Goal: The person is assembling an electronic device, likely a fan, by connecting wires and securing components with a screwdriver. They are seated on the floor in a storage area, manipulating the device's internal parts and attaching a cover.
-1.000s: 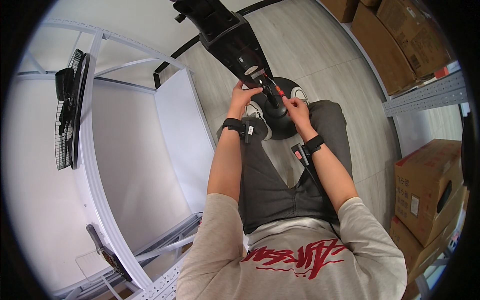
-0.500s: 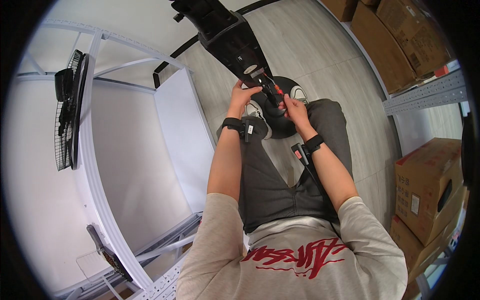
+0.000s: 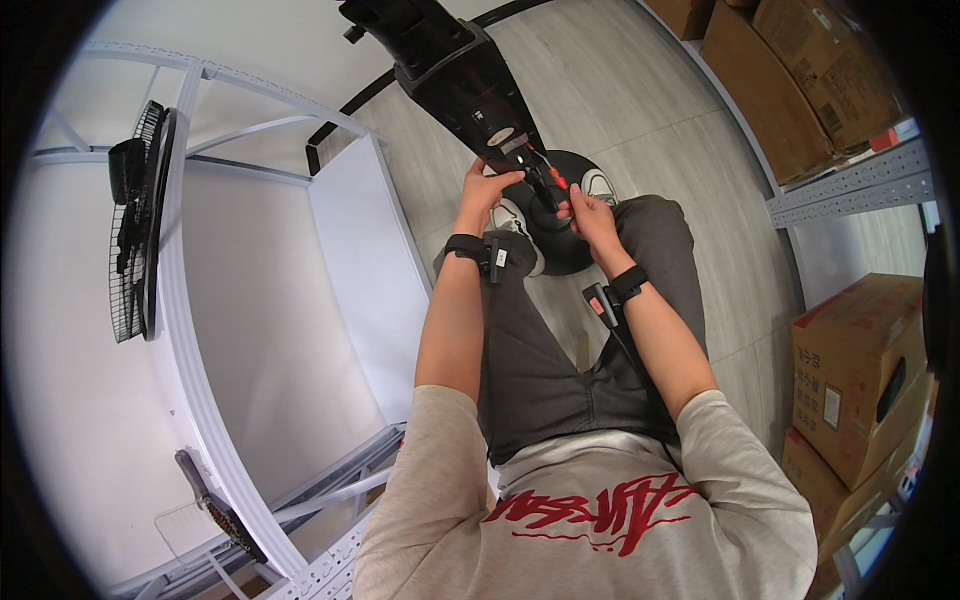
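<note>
A tall black appliance housing [image 3: 470,95] leans in front of me above a round black base [image 3: 565,250] on the floor. At its lower end, my left hand [image 3: 486,190] grips the edge, thumb along the front and fingers partly hidden behind. Thin wires come out of the opening there, beside a black stem [image 3: 543,192]. My right hand [image 3: 592,216] pinches at a small red-and-orange piece [image 3: 558,179] by these wires; its exact kind is too small to tell. Both wrists wear black straps with small devices.
My shoes [image 3: 598,187] stand on either side of the base. A pale metal shelf frame [image 3: 215,400] rises at left, with a black fan grille [image 3: 135,225] on it. Cardboard boxes [image 3: 850,370] stand at right, more on a shelf [image 3: 850,188] above.
My right fingers have shifted slightly at the red-and-orange piece, more of which now shows. My left hand and the housing stay almost where they were.
</note>
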Action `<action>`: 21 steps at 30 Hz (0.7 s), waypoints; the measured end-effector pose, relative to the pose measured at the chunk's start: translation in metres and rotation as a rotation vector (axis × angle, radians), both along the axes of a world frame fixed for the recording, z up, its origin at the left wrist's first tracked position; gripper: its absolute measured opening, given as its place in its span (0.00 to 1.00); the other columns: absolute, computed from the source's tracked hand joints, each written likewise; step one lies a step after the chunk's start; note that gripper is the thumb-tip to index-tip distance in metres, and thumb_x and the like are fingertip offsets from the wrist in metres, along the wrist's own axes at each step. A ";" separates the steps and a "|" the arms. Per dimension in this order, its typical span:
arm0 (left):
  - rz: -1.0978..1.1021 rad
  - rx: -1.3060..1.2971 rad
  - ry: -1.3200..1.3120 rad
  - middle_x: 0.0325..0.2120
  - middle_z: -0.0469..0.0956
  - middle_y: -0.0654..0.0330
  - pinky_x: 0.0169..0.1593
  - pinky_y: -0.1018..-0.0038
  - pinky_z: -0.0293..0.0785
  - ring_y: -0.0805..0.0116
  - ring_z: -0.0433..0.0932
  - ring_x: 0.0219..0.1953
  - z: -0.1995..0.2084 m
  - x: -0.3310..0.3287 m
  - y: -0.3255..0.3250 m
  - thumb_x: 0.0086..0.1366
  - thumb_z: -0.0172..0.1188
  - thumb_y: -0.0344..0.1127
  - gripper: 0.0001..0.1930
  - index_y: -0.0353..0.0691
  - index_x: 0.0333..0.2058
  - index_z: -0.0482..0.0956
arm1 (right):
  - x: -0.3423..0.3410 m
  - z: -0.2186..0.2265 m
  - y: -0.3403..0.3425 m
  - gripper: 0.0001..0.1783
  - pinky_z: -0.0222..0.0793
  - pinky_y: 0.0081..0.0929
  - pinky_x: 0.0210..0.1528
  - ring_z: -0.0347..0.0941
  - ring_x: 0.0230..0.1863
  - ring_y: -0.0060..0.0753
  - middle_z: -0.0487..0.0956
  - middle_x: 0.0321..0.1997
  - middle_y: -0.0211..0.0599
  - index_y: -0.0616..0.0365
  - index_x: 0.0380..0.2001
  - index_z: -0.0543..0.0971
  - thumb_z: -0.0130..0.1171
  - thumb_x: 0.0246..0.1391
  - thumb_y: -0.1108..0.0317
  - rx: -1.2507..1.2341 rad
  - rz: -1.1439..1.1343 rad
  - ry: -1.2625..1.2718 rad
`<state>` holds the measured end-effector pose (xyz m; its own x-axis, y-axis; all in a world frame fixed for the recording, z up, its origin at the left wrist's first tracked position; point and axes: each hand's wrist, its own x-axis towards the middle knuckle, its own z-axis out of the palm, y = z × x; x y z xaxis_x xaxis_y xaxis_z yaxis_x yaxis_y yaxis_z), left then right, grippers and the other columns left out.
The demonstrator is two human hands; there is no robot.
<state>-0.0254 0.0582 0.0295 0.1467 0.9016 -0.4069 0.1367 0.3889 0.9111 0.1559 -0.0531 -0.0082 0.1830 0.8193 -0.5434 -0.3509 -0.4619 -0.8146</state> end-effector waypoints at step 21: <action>-0.007 0.013 -0.029 0.18 0.72 0.69 0.15 0.79 0.47 0.83 0.58 0.10 0.000 0.002 0.000 0.49 0.76 0.29 0.32 0.35 0.51 0.68 | -0.005 -0.027 -0.001 0.22 0.64 0.19 0.23 0.70 0.19 0.17 0.79 0.21 0.27 0.61 0.35 0.80 0.57 0.63 0.49 0.237 -0.039 -0.555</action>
<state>-0.0231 0.0583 0.0299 0.1648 0.9057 -0.3905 0.1127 0.3760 0.9197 0.1505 -0.0538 -0.0347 0.4195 0.8933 -0.1610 0.1431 -0.2403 -0.9601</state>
